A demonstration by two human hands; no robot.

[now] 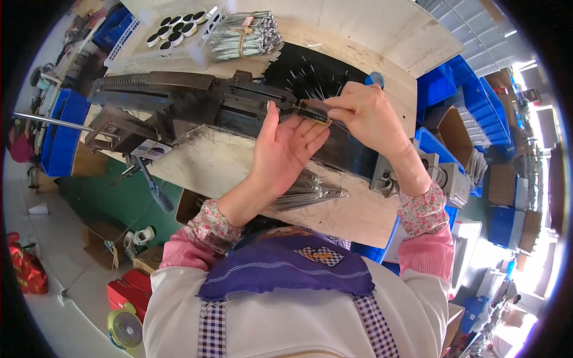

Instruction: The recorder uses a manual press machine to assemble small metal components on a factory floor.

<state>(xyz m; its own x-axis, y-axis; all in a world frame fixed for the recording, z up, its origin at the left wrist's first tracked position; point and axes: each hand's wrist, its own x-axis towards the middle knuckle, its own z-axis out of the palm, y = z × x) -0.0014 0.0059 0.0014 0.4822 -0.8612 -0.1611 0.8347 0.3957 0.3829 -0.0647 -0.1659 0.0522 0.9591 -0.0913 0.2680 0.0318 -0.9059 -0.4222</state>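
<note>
Metal rod point(311, 109) was pinched by the right hand point(364, 113) over the spread left hand point(285, 149); steady alignment seemed advisable.

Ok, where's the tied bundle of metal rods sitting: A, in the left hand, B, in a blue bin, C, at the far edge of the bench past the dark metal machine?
C: the tied bundle of metal rods lies on the wooden bench beyond the dark metal machine.

Pale plywood workbench point(370, 24) extends beyond the fingers. Stacked blue plastic bins point(477, 95) lie right of them, cardboard boxes point(513, 203) further right. Left and below: light floor point(59, 250), green mat point(119, 200). Strong daylight at right.
</note>
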